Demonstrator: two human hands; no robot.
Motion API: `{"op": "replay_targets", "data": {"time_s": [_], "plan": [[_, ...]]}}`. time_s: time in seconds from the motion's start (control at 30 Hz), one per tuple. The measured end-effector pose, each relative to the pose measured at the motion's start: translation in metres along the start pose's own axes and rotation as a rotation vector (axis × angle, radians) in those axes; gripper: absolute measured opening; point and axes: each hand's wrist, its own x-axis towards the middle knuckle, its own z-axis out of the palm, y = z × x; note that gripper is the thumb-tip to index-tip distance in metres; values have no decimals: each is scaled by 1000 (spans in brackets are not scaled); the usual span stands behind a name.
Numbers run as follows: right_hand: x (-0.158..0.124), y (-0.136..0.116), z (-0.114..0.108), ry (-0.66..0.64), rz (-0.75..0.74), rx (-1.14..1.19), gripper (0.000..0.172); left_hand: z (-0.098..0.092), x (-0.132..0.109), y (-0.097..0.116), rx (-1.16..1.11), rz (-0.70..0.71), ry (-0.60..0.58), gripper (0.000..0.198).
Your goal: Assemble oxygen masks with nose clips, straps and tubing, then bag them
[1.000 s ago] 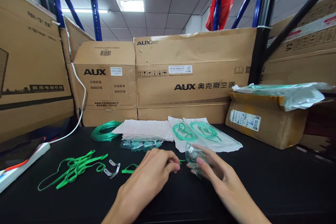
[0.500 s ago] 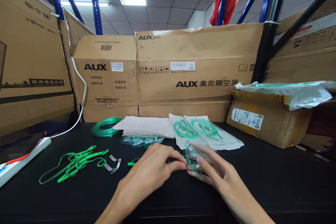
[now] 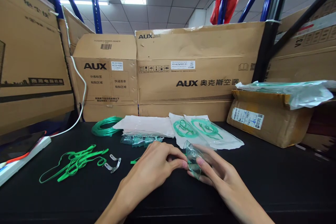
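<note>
My right hand grips a clear green-tinted oxygen mask, thumb on its near side and fingers around the edge. My left hand is closed in a pinch at the mask's left edge, on a green elastic strap. One end of this strap sticks out left of the hand; the rest is hidden under the fingers. Farther left lie a tangle of green elastic straps and several bent metal nose clips. Behind my left hand are more clear masks.
A coil of green tubing, a stack of white bags and bagged tubing sets line the back of the black table. An open carton stands right, a power strip with a phone left.
Both hands stay nearly in place at the mask's edge. The left fingertips have shifted slightly, and the strap end showing beside the left hand is shorter.
</note>
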Motion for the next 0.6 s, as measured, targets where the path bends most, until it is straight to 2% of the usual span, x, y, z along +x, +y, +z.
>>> {"op": "replay_targets", "data": {"time_s": [0.13, 0.27, 0.37, 0.47, 0.6], "plan": [[0, -1, 2, -11, -17, -31, 49, -2, 4, 2, -100, -57, 17, 8], [0, -3, 5, 21, -104, -64, 40, -1, 7, 2, -165, -96, 31, 10], [-3, -4, 7, 3, -157, -101, 29, 1, 8, 3, -158, -93, 42, 12], [-5, -6, 8, -65, -137, -165, 23, 3, 8, 4, -148, -79, 46, 11], [-6, -6, 9, -56, -160, -111, 19, 5, 7, 5, -179, -37, 48, 8]]}}
